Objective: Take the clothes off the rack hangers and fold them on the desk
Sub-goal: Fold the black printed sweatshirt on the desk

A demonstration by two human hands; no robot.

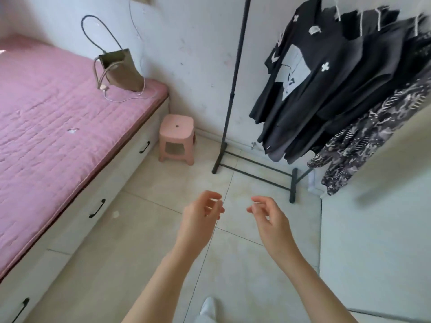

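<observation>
Olive paper bag (121, 71) on pink quilted bed (46, 117) at ten o'clock, dark clothes (326, 89) hanging on black metal rack (235, 85) at two o'clock, left hand (200, 217) and right hand (270, 217) with empty, loosely curled grip over the floor

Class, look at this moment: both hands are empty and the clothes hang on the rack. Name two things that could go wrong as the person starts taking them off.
1. The black T-shirt and the patterned dress hang packed together, so pulling one may drag a neighbour off its hanger.
2. The rack has low base bars by the feet, which might trip someone stepping in.

The left hand and right hand hold nothing.
</observation>
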